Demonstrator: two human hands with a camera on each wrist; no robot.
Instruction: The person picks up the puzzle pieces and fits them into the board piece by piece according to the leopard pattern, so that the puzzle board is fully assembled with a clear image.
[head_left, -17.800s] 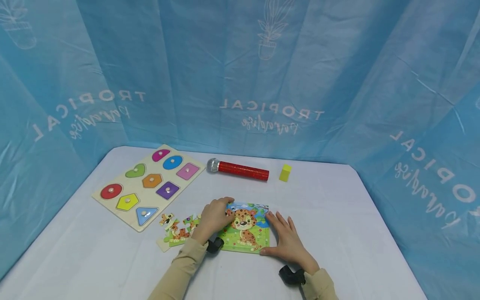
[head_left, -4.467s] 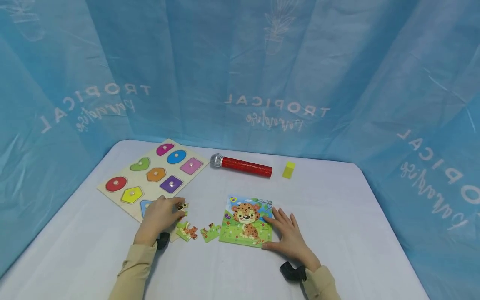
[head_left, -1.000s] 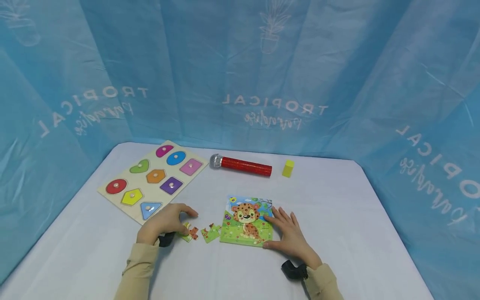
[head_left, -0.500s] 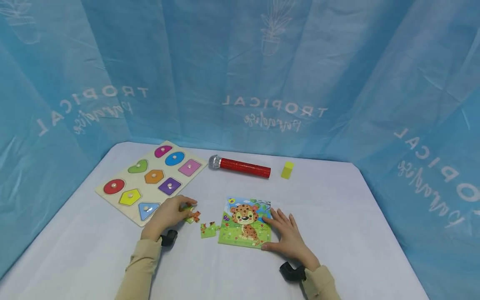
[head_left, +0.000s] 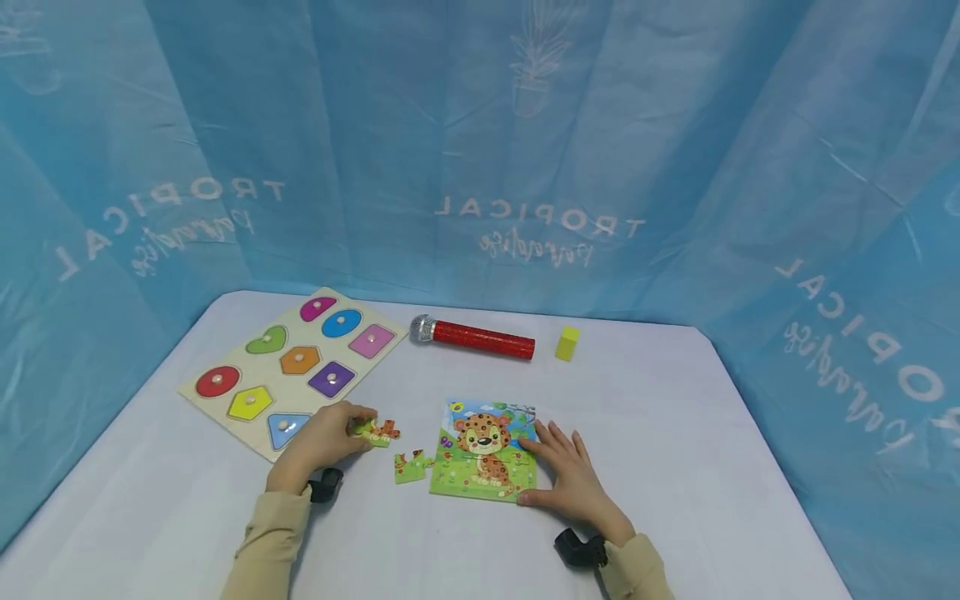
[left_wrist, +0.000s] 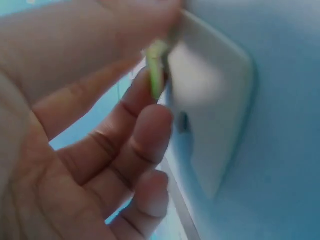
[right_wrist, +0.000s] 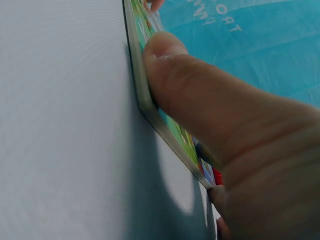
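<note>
On the white table lies a leopard jigsaw puzzle (head_left: 487, 454) in its flat frame. My right hand (head_left: 573, 479) rests at its right side, thumb on the near right corner and fingers spread along the edge. Seen from the right wrist, the thumb (right_wrist: 167, 60) presses on top of the puzzle. To the left, my left hand (head_left: 322, 437) pinches a small jigsaw piece (head_left: 381, 432) with brown and green print. The left wrist view shows only that piece's green edge (left_wrist: 156, 70) between thumb and fingers. Another loose jigsaw piece (head_left: 410, 467) lies close to the puzzle's left edge.
A wooden peg board with coloured shapes (head_left: 296, 367) lies behind my left hand. Farther back are a red toy microphone (head_left: 483, 339) and a yellow block (head_left: 567, 343). A blurred pale flat shape (left_wrist: 215, 100) shows in the left wrist view.
Over the last second my left hand took hold of the jigsaw piece and raised it slightly. The other loose piece turned a little. Earlier, several pieces lay at the left. My right hand stays put.
</note>
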